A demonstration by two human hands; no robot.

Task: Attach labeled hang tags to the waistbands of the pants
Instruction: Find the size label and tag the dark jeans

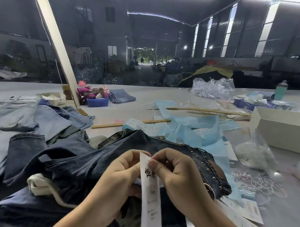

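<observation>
A long white hang tag [151, 195] with black printed characters stands upright between my hands, above a pair of dark blue jeans [84, 162]. My left hand [120, 170] holds the tag's top from the left with curled fingers. Pinching the upper edge from the right are the thumb and fingers of my right hand [174, 170]. The jeans' studded waistband [210, 167] lies just right of my right hand. Loose white strings [256, 183] are scattered on the table to the right. More printed tags [245, 210] lie by my right forearm.
Light blue jeans [23, 120] are piled at the left. Blue backing sheets [197, 131] and label strips cover the table's middle. A white box [282, 129] and a plastic bag [260, 150] sit at the right. A blue bin [97, 101] stands beyond, by a slanted white post [55, 44].
</observation>
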